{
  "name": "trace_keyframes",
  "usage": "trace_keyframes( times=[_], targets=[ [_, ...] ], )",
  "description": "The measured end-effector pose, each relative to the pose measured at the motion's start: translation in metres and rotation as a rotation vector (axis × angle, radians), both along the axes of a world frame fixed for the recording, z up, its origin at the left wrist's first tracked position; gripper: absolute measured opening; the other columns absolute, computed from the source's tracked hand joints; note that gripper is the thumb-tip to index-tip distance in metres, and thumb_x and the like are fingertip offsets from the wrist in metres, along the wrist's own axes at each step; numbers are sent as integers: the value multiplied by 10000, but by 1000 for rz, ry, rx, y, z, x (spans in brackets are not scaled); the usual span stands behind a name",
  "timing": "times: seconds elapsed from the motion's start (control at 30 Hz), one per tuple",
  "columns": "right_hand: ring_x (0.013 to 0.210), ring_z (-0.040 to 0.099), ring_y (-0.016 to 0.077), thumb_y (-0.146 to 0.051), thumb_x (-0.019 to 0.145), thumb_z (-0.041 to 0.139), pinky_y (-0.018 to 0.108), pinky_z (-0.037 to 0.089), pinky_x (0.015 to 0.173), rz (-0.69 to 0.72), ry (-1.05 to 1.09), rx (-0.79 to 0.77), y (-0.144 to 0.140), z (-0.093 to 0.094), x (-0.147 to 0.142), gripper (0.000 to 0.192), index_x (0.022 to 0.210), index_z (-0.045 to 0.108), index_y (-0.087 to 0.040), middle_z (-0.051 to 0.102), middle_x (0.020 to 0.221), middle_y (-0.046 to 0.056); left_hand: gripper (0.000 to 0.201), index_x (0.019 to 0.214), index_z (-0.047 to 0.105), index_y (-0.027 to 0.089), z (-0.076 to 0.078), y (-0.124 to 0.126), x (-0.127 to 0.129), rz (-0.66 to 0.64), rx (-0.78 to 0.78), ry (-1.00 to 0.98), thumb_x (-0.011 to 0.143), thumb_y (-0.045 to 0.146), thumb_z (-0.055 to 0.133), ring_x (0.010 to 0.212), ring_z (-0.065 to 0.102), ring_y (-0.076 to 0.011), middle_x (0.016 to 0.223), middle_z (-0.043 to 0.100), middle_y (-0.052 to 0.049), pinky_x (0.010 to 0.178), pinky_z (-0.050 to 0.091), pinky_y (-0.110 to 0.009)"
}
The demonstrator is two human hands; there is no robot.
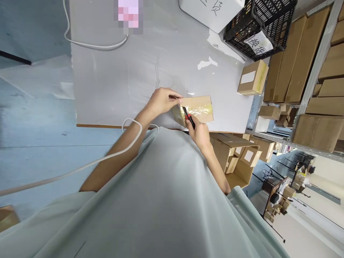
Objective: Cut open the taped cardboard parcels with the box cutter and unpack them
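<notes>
A small cardboard box (200, 114) with shiny clear tape across its top lies near the table's front edge. My right hand (201, 134) is closed around a utility knife (190, 118), black with a red part. The knife's front end is at the taped left edge of the box; whether the blade is in the tape cannot be made out. My left hand (164, 101) grips the box's far left corner, with thumb and fingers brought together there. Part of the box's left side is shaded and partly hidden.
The grey-white table (113, 86) holds torn white scraps (207, 63), another taped box (252, 78), a black plastic crate (258, 28) and a white bin (212, 12). A white cable (99, 47) runs over the left side; another loops across my left arm. Open cartons (233, 154) stand below right.
</notes>
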State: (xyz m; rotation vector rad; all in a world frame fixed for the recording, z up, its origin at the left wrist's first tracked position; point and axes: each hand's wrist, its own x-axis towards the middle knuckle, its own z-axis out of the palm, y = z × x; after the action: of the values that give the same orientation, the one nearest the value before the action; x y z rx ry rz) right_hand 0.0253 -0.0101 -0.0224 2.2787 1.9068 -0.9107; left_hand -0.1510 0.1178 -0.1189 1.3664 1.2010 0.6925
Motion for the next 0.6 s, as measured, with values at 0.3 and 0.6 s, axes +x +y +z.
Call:
trace_keyframes(
  times=[0.3,0.6],
  targets=[
    [1151,841,334,-360,1248,449,386,596,1000,44,-132,-94,11,21,-22,466,1651,640,-223,881,1257,139,242,1081,947,256,-1,-8,4,33,35,24,920,420,871,1054,837,-292,1152,886,-83,1050,678,-417],
    [1182,830,330,-264,1242,405,412,622,1008,37,-329,-233,26,39,-60,420,1567,643,-147,847,1261,213,157,1021,946,325,-1,-17,7,79,67,104,945,358,813,1034,833,-291,1127,890,-32,1020,655,-425]
  ],
)
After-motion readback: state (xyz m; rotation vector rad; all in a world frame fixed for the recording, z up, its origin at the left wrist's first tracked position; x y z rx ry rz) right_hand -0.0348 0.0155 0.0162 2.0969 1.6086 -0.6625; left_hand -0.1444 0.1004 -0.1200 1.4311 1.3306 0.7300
